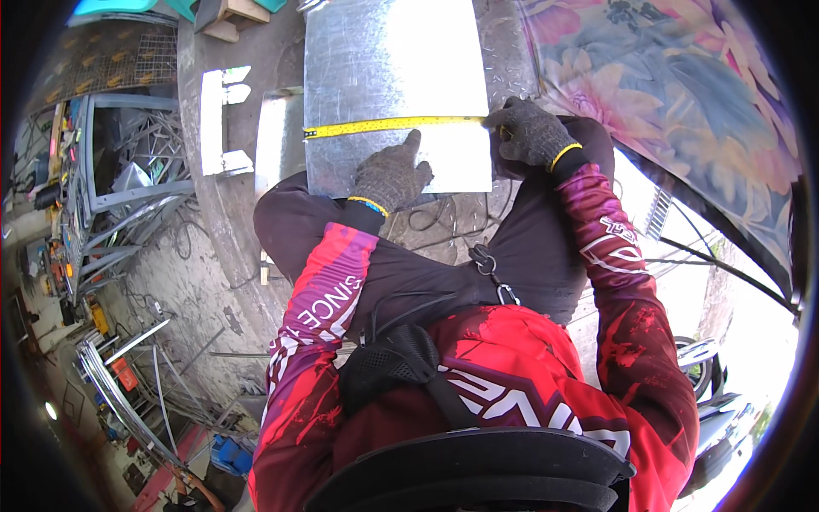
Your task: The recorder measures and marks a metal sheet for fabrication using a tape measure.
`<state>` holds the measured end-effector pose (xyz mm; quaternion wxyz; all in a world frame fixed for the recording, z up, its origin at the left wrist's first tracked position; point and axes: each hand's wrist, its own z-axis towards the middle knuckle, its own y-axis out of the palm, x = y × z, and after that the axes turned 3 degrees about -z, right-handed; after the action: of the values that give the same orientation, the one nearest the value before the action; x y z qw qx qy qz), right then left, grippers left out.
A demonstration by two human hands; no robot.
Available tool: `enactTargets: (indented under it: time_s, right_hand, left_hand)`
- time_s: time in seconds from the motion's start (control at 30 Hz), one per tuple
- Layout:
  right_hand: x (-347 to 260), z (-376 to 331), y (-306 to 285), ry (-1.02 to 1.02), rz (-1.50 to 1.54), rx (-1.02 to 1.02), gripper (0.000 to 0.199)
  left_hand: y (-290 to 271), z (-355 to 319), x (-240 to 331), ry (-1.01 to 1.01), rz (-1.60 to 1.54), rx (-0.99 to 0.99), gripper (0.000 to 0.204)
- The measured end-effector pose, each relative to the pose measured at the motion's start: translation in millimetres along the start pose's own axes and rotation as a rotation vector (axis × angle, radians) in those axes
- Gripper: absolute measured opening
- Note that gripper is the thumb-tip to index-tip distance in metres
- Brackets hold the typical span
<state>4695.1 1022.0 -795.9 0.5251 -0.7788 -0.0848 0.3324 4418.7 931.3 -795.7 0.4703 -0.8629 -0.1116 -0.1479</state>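
Observation:
A shiny sheet of metal [401, 68] lies in front of me, its near edge close to my knees. Across its width runs a yellow tape measure [384, 127], the left end at the sheet's left edge. My right hand [531, 132], in a dark grey knit glove, is closed around the tape's right end beside the sheet's right edge; its fingers hide the part they hold. Gloved the same way, my left hand [392, 175] rests on the sheet just below the tape. Its index finger is stretched toward the tape and the thumb is spread, with nothing held.
Left of the sheet lie a white cut piece [213, 124] and another strip of metal [280, 141]. Metal frames and scraps [136, 162] crowd the far left. A flowered cloth [657, 94] hangs at the right. Dark cord [444, 224] lies on the floor between my legs.

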Motion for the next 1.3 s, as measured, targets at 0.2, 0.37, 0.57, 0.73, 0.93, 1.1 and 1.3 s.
enactTargets:
  time_s: [0.2,0.37,0.57,0.73,0.93,1.1,1.3]
  right_hand:
    - [1.1,1.8,1.9,0.002,0.002,0.000,0.045]
    - [0.8,3.1,1.8,0.013,-0.017,-0.008,0.045]
    - [-1.1,2.5,-0.7,0.033,0.016,-0.028,0.045]
    - [-2.7,2.5,-1.9,0.015,-0.019,-0.020,0.045]
    - [-6.2,3.5,-2.7,0.046,-0.056,-0.012,0.047]
    - [-6.3,3.4,-2.7,0.038,-0.043,-0.022,0.047]
    - [-5.3,5.0,-0.3,0.038,-0.033,-0.026,0.047]
  left_hand:
    - [-1.6,-2.0,1.7,0.018,0.014,-0.003,0.075]
    - [-3.0,-2.3,4.3,0.005,0.017,-0.003,0.076]
    - [-1.9,-1.4,6.3,0.020,-0.050,0.013,0.079]
    - [0.6,-0.3,6.7,0.019,0.003,0.021,0.079]
    - [4.1,0.9,8.0,0.028,0.011,0.015,0.079]
    - [5.4,2.9,7.5,0.030,0.023,0.015,0.078]
    - [6.2,3.5,6.6,0.016,0.053,-0.003,0.077]
